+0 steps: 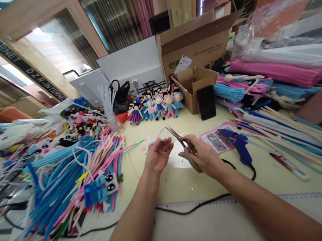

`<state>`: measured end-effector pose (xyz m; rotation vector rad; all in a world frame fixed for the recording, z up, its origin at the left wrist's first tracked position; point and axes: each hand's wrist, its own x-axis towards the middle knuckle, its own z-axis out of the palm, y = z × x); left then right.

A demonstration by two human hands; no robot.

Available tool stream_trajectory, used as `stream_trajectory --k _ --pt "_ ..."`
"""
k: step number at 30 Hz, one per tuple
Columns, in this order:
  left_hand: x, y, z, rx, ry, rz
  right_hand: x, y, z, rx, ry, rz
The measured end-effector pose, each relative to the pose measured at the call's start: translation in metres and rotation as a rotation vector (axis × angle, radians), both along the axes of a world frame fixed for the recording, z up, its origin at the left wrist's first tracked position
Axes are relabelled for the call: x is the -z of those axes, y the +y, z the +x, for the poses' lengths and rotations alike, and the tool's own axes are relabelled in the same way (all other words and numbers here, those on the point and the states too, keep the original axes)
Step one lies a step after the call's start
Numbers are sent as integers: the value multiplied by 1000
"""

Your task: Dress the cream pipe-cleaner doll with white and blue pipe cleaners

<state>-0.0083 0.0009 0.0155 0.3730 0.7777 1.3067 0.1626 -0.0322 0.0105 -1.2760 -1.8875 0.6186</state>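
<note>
My left hand [158, 155] is closed around a small doll figure [148, 145] made of white pipe cleaner, with a pale round head at its left end. One white strand of it sticks up toward the scissors. In my right hand [203, 156] is a pair of scissors [189, 155], fingers through the handles. The blades point up and left, their tips close to the white strand; whether they touch it I cannot tell. Below and between the hands lies a white patch [180, 160] on the tabletop.
Pipe cleaners [71, 178] heap at the left, more strands [289, 137] at the right. A blue glue gun [238, 144] with a black cord lies right of my hand. Finished dolls [160, 107], a phone [206, 102] and cardboard boxes [194, 46] stand behind. A ruler [282, 197] runs along the front.
</note>
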Motion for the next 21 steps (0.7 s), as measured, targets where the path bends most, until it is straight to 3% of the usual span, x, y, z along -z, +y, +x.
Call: stream_trajectory --k 6,21 --pt "1 1 -2 -27 -30 21 3 3 0 -22 -146 153" --pt "1 0 -3 12 23 15 2 1 0 -21 -168 159"
